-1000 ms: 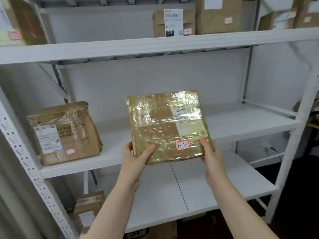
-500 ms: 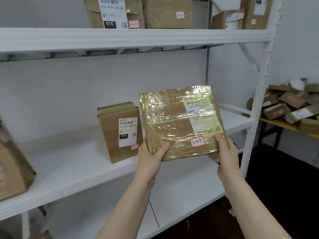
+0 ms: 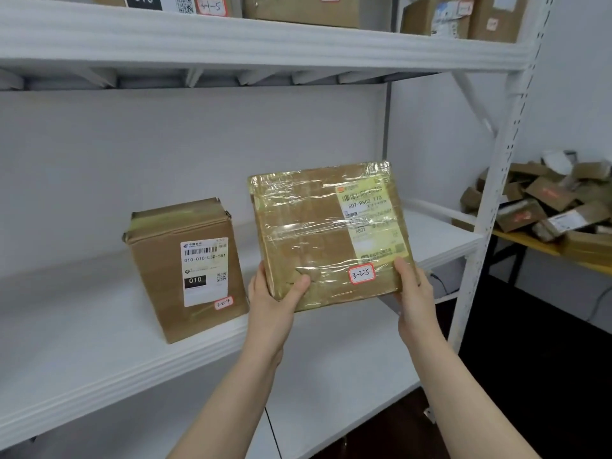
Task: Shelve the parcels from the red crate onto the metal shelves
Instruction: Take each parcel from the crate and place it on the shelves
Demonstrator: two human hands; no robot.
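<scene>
I hold a flat brown parcel [image 3: 318, 233] wrapped in shiny tape, upright, with a red-edged sticker reading 3-2-5 facing me. My left hand [image 3: 271, 306] grips its lower left corner, thumb on the front. My right hand [image 3: 414, 293] grips its lower right corner. The parcel hangs in front of the white middle shelf [image 3: 82, 346], to the right of a standing brown box [image 3: 185, 270] marked 3-2-4. The red crate is out of view.
Several boxes stand on the upper shelf [image 3: 265, 44]. A lower white shelf [image 3: 331, 385] lies beneath my arms. The rack's perforated upright [image 3: 490, 200] stands to the right. Beyond it, a yellow table [image 3: 546, 250] carries a heap of small parcels.
My view has swung right along the rack and closer. The crumpled parcel on the left has left the frame and the 3-2-4 box now stands beside the parcel that both hands still hold.
</scene>
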